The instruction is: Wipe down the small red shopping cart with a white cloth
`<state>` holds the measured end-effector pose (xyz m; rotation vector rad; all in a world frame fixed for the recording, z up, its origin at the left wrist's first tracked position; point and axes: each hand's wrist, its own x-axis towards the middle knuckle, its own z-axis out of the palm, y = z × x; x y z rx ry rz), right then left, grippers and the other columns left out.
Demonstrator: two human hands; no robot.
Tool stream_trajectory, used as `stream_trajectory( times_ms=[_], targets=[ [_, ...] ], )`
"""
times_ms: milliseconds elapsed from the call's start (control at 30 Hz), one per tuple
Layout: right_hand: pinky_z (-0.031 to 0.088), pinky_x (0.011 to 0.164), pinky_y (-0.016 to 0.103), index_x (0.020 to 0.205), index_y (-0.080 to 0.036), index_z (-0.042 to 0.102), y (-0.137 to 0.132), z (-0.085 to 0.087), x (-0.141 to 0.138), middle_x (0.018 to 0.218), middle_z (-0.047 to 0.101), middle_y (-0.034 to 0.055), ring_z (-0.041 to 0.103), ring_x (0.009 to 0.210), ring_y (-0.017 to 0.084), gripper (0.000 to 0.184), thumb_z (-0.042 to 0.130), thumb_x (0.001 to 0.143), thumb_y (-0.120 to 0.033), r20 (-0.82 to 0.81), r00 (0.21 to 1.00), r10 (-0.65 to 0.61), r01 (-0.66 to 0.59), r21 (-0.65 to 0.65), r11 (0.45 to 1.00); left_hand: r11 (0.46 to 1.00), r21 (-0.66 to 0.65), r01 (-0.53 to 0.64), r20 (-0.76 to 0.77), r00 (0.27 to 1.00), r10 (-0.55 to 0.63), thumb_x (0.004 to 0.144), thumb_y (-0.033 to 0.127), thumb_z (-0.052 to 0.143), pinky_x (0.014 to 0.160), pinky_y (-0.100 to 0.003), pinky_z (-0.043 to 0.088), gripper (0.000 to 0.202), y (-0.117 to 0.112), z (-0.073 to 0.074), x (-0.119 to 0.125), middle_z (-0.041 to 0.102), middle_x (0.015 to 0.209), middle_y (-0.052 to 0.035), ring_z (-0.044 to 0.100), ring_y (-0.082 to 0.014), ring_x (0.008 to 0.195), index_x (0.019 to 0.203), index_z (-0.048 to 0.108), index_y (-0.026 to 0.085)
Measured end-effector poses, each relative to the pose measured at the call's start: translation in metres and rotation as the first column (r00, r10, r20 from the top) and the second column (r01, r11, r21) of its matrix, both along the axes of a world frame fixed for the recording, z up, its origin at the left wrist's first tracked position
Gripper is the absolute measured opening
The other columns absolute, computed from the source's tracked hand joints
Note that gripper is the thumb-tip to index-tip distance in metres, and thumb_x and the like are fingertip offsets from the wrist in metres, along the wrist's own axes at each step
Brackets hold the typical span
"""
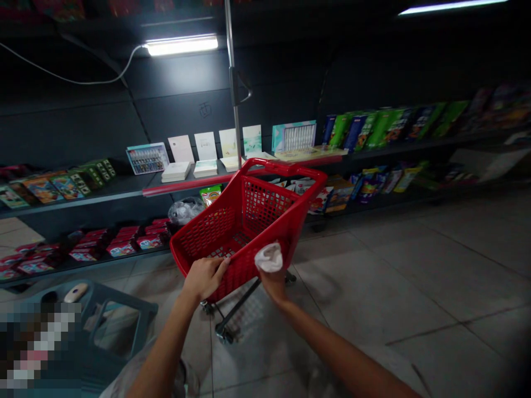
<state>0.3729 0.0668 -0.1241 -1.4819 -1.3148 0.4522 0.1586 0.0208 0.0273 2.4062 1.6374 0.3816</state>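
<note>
A red plastic shopping cart (269, 232) with a perforated basket stands in front of me on small wheels. Its near rim is gripped by my left hand (206, 279), fingers curled over the edge. In my right hand (271, 279) is a crumpled white cloth (269, 257), held against the outer side wall of the basket. The cloth hides most of the right fingers. Through the basket's mesh I see its bare inner floor.
Behind the cart, dark shelves hold white booklets (205, 167), boxed sets, green and blue packages (379, 128) and red boxes (124, 241). A thin metal pole (236, 121) rises beside the cart. A blue-grey plastic stool (120, 301) stands at lower left on the tiled floor (394, 276).
</note>
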Motion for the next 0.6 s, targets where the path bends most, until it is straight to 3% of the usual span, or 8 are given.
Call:
stream_trajectory(
  times_ms=[67,133,267,333,400,500,600],
  targets=[
    [0.047,0.111,0.045,0.131,-0.016,0.049,-0.024,-0.019,-0.043,0.127,0.066,0.0175,0.063,0.122,0.028,0.048,0.052,0.084,-0.024,-0.04,0.994,0.105,-0.102,0.078,0.992,1.0,0.013,-0.005,-0.015,1.0,0.005,0.107,0.052,0.021,0.077,-0.027,0.042,0.061,0.0,0.0,0.0,0.077,0.092,-0.007,0.071,-0.02,0.088,0.085,0.071,0.023],
    [0.054,0.103,0.04,0.125,-0.019,0.053,-0.047,-0.025,-0.074,0.116,0.069,0.0148,0.068,0.11,0.026,0.04,0.051,0.086,-0.022,-0.055,0.974,0.218,-0.213,0.088,0.973,1.0,0.028,-0.01,-0.028,1.0,0.011,0.107,0.052,0.021,0.075,-0.027,0.041,0.062,0.001,-0.002,-0.001,0.077,0.091,-0.0075,0.071,-0.0201,0.087,0.084,0.071,0.023],
    [0.053,0.105,0.036,0.137,-0.019,0.049,-0.074,-0.008,-0.094,0.133,0.062,0.0148,0.063,0.123,0.026,0.05,0.056,0.088,-0.021,0.133,0.894,0.428,-0.437,0.049,0.898,0.997,0.068,-0.031,-0.068,0.997,0.035,0.106,0.053,0.022,0.071,-0.027,0.039,0.064,0.002,-0.005,-0.009,0.076,0.085,-0.0084,0.071,-0.0197,0.082,0.079,0.071,0.022],
    [0.052,0.106,0.035,0.141,-0.021,0.049,-0.076,0.002,-0.085,0.138,0.059,0.0137,0.061,0.126,0.025,0.055,0.06,0.087,-0.017,0.298,0.806,0.511,-0.531,-0.015,0.847,0.996,0.084,-0.022,-0.087,0.996,0.029,0.106,0.054,0.022,0.069,-0.027,0.038,0.064,0.003,-0.007,-0.015,0.076,0.082,-0.008,0.07,-0.0191,0.079,0.078,0.07,0.022],
    [0.054,0.103,0.035,0.138,-0.022,0.053,-0.068,0.008,-0.066,0.135,0.061,0.0124,0.062,0.123,0.025,0.051,0.057,0.089,-0.011,0.485,0.705,0.517,-0.549,-0.088,0.831,0.995,0.096,-0.003,-0.087,0.996,0.011,0.106,0.055,0.024,0.068,-0.027,0.037,0.063,0.004,-0.008,-0.02,0.075,0.08,-0.0069,0.069,-0.0182,0.076,0.077,0.069,0.022],
    [0.054,0.099,0.035,0.137,-0.023,0.056,-0.044,0.012,-0.024,0.129,0.064,0.0127,0.061,0.12,0.025,0.046,0.05,0.093,-0.009,0.685,0.606,0.404,-0.431,-0.145,0.891,0.993,0.115,0.003,-0.074,0.997,0.006,0.106,0.055,0.025,0.067,-0.027,0.035,0.062,0.005,-0.009,-0.029,0.073,0.078,-0.0053,0.068,-0.0171,0.073,0.075,0.067,0.022],
    [0.052,0.099,0.034,0.136,-0.02,0.057,-0.017,0.016,0.028,0.13,0.061,0.0147,0.057,0.121,0.026,0.047,0.048,0.091,-0.008,0.694,0.663,0.281,-0.251,-0.148,0.957,0.993,0.122,-0.007,-0.086,0.996,0.018,0.106,0.055,0.025,0.065,-0.027,0.034,0.061,0.006,-0.009,-0.038,0.072,0.075,-0.0042,0.066,-0.0164,0.07,0.073,0.064,0.022]
  ],
)
